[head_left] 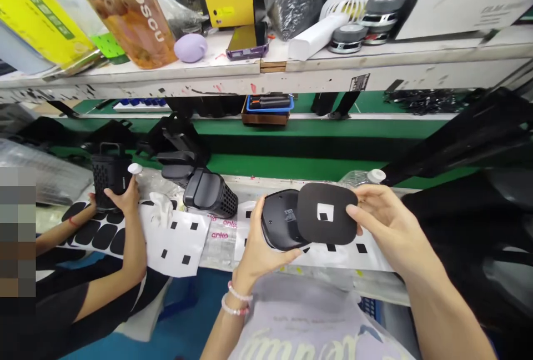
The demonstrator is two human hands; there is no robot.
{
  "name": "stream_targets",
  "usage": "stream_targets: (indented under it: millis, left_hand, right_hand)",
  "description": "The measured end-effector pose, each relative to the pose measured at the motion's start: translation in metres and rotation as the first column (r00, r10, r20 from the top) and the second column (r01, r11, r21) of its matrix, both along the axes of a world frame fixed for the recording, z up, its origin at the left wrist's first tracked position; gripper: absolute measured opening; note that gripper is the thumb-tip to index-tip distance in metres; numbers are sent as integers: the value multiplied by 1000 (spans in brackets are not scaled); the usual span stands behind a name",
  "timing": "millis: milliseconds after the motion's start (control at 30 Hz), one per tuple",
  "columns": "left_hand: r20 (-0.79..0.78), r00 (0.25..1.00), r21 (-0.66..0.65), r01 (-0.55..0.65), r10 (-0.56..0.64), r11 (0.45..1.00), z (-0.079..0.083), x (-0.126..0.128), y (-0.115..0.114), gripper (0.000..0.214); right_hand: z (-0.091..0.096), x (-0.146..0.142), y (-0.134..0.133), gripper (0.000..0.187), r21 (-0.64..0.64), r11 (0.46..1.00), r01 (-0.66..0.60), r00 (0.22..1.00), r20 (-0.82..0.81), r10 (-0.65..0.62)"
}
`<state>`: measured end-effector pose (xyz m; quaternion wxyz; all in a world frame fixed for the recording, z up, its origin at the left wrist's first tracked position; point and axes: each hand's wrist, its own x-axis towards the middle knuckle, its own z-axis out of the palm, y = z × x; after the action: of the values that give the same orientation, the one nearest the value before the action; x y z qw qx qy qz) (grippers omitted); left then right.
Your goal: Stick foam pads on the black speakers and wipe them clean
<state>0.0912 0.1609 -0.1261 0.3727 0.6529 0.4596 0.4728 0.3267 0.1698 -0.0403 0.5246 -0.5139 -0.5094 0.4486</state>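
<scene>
My left hand is wrapped round a black device whose flat underside, with small screws and a printed label, faces me. In my right hand a black foam pad with rounded corners and a square cut-out is pinched at its right edge. The pad overlaps the right part of the underside; whether the two touch I cannot tell. Below them lies a white sheet with small black squares. To the left, a black perforated device rests on its side on the bench.
At the left, a co-worker's hands hold a black perforated device upright. Another sheet with black squares lies between us. A plastic bottle lies behind my right hand. The cluttered shelf spans above, holding a handheld fan.
</scene>
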Motion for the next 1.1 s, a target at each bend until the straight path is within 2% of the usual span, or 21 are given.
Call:
stream_targets:
  millis: [200,433,800,1100]
  left_hand:
    - [-36,999,-169,22,-28,985,15,-4,-10,122]
    - [-54,997,-192,48,-59,980,13,-4,-14,123]
    - [-58,996,-139,61,-70,988,13,-5,-12,122]
    - [-26,997,-169,73,-78,983,12,-5,-13,124]
  right_hand:
    - [-7,-8,10,24,-156,978,-136,990,7,139]
    - [2,-21,17,23,-208,935,-287,952,45,302]
    - [3,-31,21,20,-172,935,-310,936,121,332]
    - [0,-33,22,19,-169,938,-303,930,164,330]
